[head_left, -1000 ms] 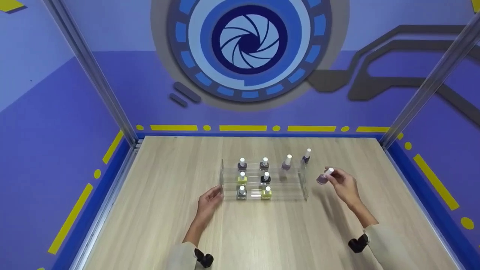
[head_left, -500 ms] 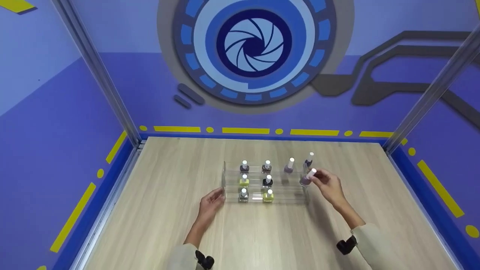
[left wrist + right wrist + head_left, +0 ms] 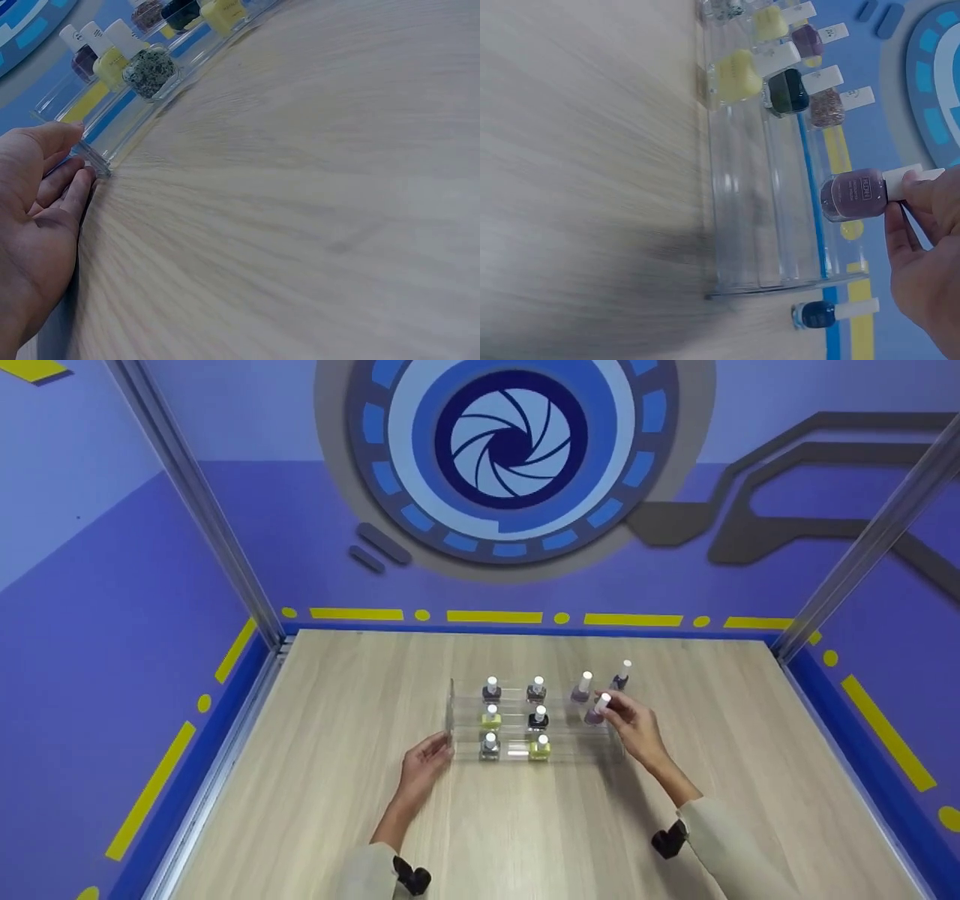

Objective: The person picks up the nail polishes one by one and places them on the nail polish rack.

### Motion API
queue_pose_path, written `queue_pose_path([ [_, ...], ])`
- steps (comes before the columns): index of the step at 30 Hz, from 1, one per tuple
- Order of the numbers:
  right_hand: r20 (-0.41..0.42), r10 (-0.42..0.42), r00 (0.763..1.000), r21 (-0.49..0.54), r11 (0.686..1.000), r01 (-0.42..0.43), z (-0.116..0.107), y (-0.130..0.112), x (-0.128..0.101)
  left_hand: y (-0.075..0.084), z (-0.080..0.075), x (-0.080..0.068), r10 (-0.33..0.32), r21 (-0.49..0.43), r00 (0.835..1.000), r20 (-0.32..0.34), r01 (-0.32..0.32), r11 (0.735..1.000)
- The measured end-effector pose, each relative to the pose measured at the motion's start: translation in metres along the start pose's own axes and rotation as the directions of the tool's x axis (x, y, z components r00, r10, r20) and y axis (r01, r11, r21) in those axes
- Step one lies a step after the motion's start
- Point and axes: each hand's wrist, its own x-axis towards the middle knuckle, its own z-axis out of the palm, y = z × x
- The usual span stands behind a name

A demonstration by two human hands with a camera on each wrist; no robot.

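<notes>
A clear stepped rack (image 3: 577, 750) stands on the table. My left hand (image 3: 424, 765) grips its left end panel, thumb on one side and fingers on the other. Between thumb and fingertips, my right hand (image 3: 634, 727) pinches the white cap of a mauve nail polish bottle (image 3: 853, 196), slightly tilted over the right part of the middle tier. Whether its base touches the tier I cannot tell. Another mauve bottle (image 3: 580, 691) is on the back tier just behind, mostly hidden in the right wrist view. Left of it are a glittery bottle (image 3: 827, 108) and a dark purple bottle (image 3: 491, 691).
The middle tier bears a yellow bottle (image 3: 491, 720) and a dark green-black bottle (image 3: 786, 93). In front are a speckled grey bottle (image 3: 150, 73) and a yellow bottle (image 3: 737, 77). A dark blue bottle (image 3: 817, 314) stands outside the rack's right end.
My right hand has carried the mauve nail polish bottle leftward, from outside the rack's right end to over its middle tier. The left hand keeps its grip on the rack.
</notes>
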Motion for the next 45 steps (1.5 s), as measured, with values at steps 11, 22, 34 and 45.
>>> queue_pose_path([
  [11,-0.014,0.064,0.998,-0.037,0.997,-0.064,0.015,0.033,0.004,0.000,-0.001,0.001,0.000,0.011,1.000,-0.006,0.000,1.000],
  [22,0.051,0.101,0.994,0.011,0.995,-0.102,0.019,0.046,0.000,0.000,0.001,0.000,-0.019,0.031,1.000,-0.024,0.019,0.999],
  [34,0.074,0.128,0.989,0.052,0.990,-0.132,0.018,0.042,0.004,-0.002,-0.001,0.002,-0.010,-0.014,1.000,-0.004,0.010,1.000],
  [45,-0.021,0.188,0.982,0.025,0.982,-0.188,-0.008,0.033,0.014,-0.002,-0.001,0.001,-0.034,0.010,0.999,-0.014,0.034,0.999],
])
